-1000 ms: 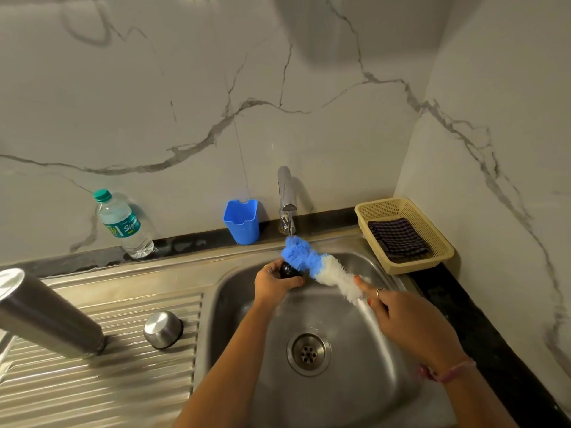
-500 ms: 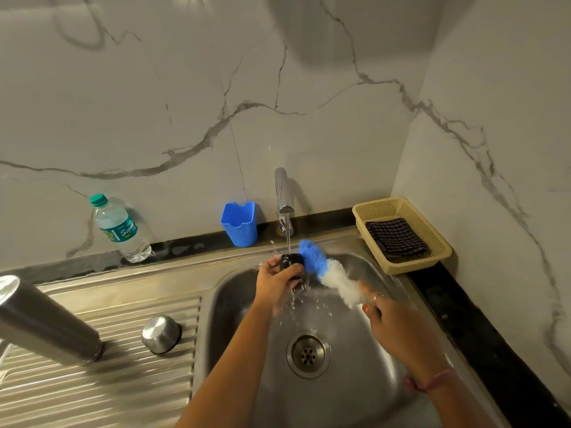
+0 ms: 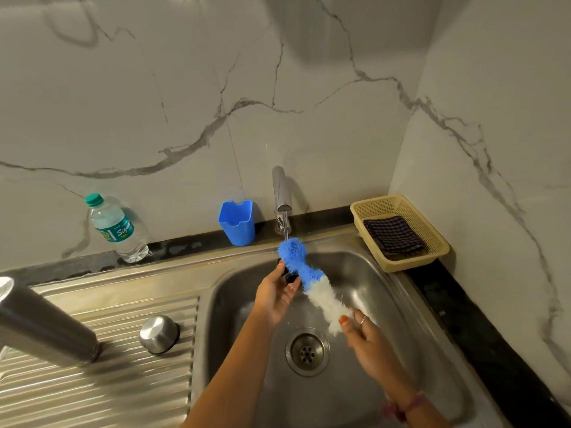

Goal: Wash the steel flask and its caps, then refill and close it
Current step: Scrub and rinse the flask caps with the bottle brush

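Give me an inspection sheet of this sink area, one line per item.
Surface: steel sink, ribbed drainboard.
Job's things: flask and steel cap on drainboard; dark cap over the basin; tap running onto brush.
Clutter: water bottle, blue cup, basket holding cloth.
Grippers: left hand holds dark cap; right hand holds brush.
Cables: nothing seen.
Surroundings: marble walls.
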`<action>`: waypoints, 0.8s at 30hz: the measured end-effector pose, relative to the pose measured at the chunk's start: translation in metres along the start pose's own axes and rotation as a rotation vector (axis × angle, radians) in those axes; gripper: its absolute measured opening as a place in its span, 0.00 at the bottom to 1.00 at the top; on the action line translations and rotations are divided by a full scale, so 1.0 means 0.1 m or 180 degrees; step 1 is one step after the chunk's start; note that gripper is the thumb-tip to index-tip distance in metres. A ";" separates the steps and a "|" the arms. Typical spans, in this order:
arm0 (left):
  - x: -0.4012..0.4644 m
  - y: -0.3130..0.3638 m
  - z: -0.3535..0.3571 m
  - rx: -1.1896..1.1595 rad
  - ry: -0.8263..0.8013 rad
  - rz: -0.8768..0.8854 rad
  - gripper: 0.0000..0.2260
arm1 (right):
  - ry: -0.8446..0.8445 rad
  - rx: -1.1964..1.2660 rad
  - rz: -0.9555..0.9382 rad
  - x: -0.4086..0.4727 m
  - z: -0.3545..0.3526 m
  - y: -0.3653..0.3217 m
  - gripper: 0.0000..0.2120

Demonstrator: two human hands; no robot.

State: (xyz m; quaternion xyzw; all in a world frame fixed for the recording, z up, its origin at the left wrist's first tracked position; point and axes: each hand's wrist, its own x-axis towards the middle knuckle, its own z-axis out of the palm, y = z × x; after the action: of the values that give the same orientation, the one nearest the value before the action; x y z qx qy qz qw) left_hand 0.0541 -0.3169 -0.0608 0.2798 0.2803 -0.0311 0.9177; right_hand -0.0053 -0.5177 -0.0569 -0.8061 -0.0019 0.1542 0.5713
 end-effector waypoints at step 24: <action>0.01 -0.03 -0.02 0.0162 0.0048 0.0203 0.15 | 0.0249 0.0158 -0.0033 0.24 0.10 0.16 0.15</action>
State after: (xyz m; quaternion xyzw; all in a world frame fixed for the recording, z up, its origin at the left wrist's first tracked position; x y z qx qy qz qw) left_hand 0.0537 -0.3179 -0.0640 0.3120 0.2773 -0.0067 0.9087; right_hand 0.0124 -0.5093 -0.0805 -0.7971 0.0201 0.1196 0.5916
